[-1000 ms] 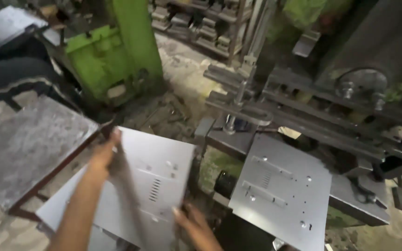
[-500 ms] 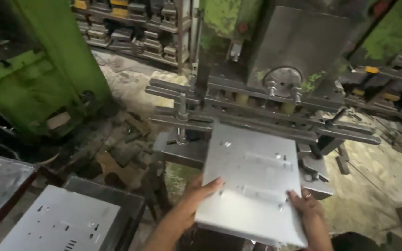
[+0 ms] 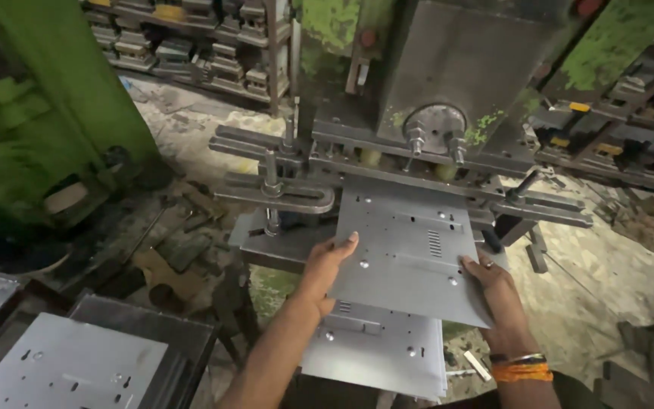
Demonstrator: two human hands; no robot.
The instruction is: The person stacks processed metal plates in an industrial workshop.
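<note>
Now at press | perforated metal sheet [image 3: 410, 254], half a second earlier held just short, lay pushed under the press head [image 3: 448, 68] | left hand [image 3: 327, 265] and right hand [image 3: 493, 284] clasped its near edges | feeding judged nearly complete.

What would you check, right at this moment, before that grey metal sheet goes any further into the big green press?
1. Both hands on the sheet: ok. The left hand grips the near left edge of the metal sheet, the right hand the near right corner.
2. Fingers away from the tooling: ok. Both hands sit at the near edge, outside the press.
3. Sheet level: ok, it lies roughly flat with its far edge under the ram.
4. Sheet seated against its stops: cannot tell, the far edge is hidden.
5. Clamp bar off the sheet: ok, it lies to the left.
6. Stack of sheets below undisturbed: ok.
</note>
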